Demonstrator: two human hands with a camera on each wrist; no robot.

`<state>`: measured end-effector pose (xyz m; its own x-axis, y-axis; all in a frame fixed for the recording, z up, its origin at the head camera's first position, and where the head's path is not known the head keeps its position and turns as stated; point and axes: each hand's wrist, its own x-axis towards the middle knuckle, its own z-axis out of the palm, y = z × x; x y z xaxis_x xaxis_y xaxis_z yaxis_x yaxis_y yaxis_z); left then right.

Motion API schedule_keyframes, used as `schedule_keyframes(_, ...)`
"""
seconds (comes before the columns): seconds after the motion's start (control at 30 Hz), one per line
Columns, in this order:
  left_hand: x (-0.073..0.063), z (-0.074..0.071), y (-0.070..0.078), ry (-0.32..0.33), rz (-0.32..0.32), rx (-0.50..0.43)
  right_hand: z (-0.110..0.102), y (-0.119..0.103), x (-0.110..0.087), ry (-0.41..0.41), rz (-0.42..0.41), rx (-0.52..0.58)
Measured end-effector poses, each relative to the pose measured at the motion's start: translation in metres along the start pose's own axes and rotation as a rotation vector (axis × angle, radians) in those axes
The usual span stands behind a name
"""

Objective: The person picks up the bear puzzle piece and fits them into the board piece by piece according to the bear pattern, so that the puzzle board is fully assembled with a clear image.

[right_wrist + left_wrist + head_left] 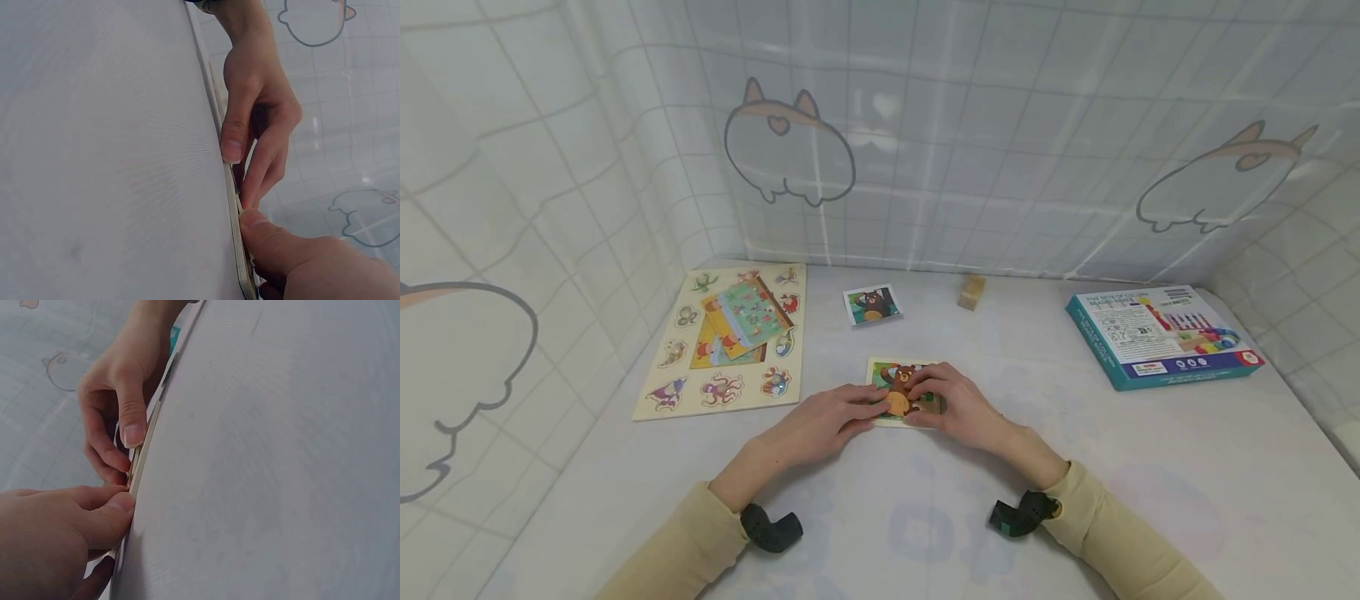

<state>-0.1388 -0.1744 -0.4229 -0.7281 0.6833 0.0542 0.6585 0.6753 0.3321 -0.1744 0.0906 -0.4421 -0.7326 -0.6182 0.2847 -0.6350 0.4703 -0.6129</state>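
A small wooden jigsaw puzzle (897,403) with a brown bear picture lies flat on the table, between both hands. My left hand (831,419) rests its extended fingers on the bear's left side, thumb near the puzzle's front edge. From the other side, my right hand (955,407) touches the picture with bent fingers and thumb, covering its right part. In the left wrist view the right hand (122,394) has its thumb beside the frame's edge; whether it pinches a piece is hidden. The right wrist view shows the left thumb (231,150) against the thin puzzle edge.
Behind the puzzle lies a bear picture card (872,305), with a small wooden block (972,292) to its right. A peg board with sea animals (651,402) on the left bears several picture boards (751,312). A boxed toy set (1161,335) lies at right.
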Motion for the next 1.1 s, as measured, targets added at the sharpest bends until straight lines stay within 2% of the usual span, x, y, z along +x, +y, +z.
schedule_keyframes(0.3,0.001,0.001,0.003,0.001,-0.013,0.003,0.001,0.001,0.000,0.032,-0.048,-0.003)
schedule_keyframes(0.57,0.003,0.002,0.006,-0.008,0.014,-0.004,0.000,0.002,0.000,0.031,-0.068,0.010)
schedule_keyframes(0.87,0.004,0.003,0.011,-0.027,-0.039,-0.048,-0.001,0.004,-0.001,0.027,-0.078,0.028)
schedule_keyframes(1.1,0.004,0.004,0.012,-0.018,0.038,0.049,-0.001,0.005,-0.001,0.031,-0.064,0.019)
